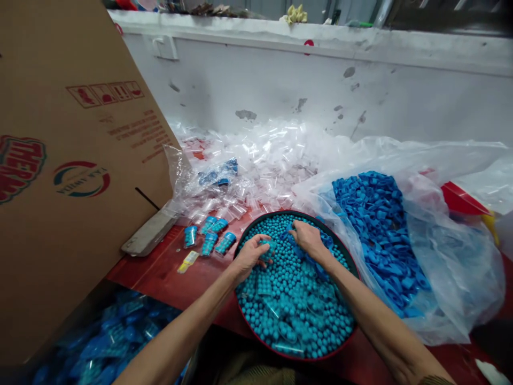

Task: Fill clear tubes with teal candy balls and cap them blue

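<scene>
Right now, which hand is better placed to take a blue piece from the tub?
The right hand, I'd judge: its fingers are at the blue pieces in the tub, while the left hand, farther off, holds a clear cup.

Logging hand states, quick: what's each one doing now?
Left hand: closed on a small clear cup.
Right hand: fingers at the blue pieces in the tub; grip can't be told.

Round tub, full of loose teal balls — blue pieces on top; clear cup — just above balls.
</scene>
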A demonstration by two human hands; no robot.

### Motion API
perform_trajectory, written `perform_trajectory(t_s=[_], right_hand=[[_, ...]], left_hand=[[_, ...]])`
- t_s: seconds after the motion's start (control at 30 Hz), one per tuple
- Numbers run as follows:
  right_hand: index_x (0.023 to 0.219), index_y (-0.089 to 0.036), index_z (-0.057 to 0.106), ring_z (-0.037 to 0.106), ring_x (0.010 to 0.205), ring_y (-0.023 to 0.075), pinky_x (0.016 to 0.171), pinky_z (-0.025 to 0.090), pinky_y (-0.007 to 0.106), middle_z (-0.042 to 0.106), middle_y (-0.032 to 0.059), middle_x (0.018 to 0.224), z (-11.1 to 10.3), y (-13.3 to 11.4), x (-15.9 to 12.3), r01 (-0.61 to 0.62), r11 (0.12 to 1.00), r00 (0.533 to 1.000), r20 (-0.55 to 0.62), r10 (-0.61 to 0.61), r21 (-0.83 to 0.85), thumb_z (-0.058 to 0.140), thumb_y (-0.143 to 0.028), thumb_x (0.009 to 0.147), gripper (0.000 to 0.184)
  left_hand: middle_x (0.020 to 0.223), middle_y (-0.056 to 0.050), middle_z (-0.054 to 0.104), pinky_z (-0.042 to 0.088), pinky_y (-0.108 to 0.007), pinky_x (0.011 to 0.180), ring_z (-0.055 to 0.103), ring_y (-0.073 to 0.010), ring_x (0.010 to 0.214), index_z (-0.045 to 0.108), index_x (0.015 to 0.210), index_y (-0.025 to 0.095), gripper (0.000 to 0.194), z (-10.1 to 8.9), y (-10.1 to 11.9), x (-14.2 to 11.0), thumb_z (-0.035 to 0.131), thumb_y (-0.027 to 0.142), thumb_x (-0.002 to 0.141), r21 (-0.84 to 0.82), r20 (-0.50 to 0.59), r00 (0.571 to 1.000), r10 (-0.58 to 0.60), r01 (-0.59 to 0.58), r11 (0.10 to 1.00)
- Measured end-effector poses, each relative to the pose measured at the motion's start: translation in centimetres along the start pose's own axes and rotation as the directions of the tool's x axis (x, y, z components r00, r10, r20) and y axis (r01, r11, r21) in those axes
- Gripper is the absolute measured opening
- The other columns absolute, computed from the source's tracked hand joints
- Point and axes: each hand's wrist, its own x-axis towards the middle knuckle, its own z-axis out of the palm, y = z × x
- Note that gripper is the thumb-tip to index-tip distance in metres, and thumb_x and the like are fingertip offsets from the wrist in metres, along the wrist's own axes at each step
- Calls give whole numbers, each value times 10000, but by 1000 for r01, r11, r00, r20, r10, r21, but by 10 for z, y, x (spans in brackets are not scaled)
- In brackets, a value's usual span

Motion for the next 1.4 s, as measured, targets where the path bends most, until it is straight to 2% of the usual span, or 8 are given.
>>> perform_trajectory(t_s=[0.2, 0.3, 0.5, 0.57, 0.67, 0.83, 1.1, 1.4], right_hand=[[886, -119, 587, 571, 906, 286, 721, 396, 349, 619, 201, 922, -3, -5, 15, -115, 993, 993, -15, 115, 8, 394, -441, 812, 383], [967, -102, 546, 578, 900, 262, 731, 397, 331, 619, 202, 914, 9, -17, 20, -113, 992, 993, -17, 115, 63, 448, -334, 799, 303], [1034, -154, 504, 579, 778, 167, 678, 409, 264, 624, 64, 841, 7, -13, 14, 56, 962, 998, 14, -62, 268, 428, -252, 795, 269], [1024, -178, 509, 550, 683, 126, 617, 408, 226, 600, 2, 774, 2, -9, 8, 170, 882, 979, 26, -201, 439, 435, -286, 788, 269], [973, -168, 533, 475, 584, 97, 541, 381, 206, 538, -27, 682, -1, -7, -5, 248, 643, 928, 13, -372, 725, 474, -299, 753, 263], [906, -149, 582, 445, 556, 88, 521, 369, 209, 547, -18, 672, 4, -12, -21, 146, 487, 943, 28, -333, 861, 518, -299, 716, 250], [907, -165, 650, 515, 640, 132, 634, 414, 264, 633, 21, 763, 0, -15, -35, 167, 538, 979, -74, -190, 826, 520, -322, 721, 276], [827, -161, 662, 463, 592, 111, 599, 383, 236, 544, -3, 625, -2, -11, -50, 342, 578, 913, -114, -393, 741, 474, -311, 783, 245]], left_hand=[[705, 6, 563, 365, -149, 392, 566, -95, 517, 440, 982, 172, 355, 0, 0, 2, 574, 320, 688, 39, -24, 999, 33, -33, 999], [701, 21, 535, 367, -143, 396, 559, -82, 513, 452, 973, 171, 347, -1, -1, 2, 580, 308, 681, 59, -36, 998, 57, -55, 997], [676, 37, 486, 349, -129, 365, 549, -75, 488, 447, 986, 173, 334, -5, -2, 1, 554, 300, 696, 92, -43, 996, 79, -75, 993], [685, 35, 486, 350, -132, 355, 539, -72, 473, 428, 1002, 174, 344, -3, -1, 1, 541, 304, 704, 93, -36, 997, 74, -70, 993], [719, 27, 499, 365, -140, 355, 523, -65, 455, 398, 1029, 182, 359, 1, 0, 1, 521, 320, 721, 86, -22, 996, 84, -82, 993], [782, 12, 511, 383, -153, 363, 511, -60, 452, 363, 1087, 199, 399, 10, 1, -1, 514, 293, 730, 81, 47, 993, 107, -110, 991], [722, 30, 465, 376, -172, 349, 512, -76, 451, 329, 1170, 211, 466, 18, 3, -5, 497, 297, 744, 21, 13, 987, 159, -159, 987], [597, 58, 434, 274, -151, 291, 435, -53, 356, 434, 1016, 189, 307, 23, -6, -12, 494, 302, 736, 106, -73, 984, 165, -157, 982]])
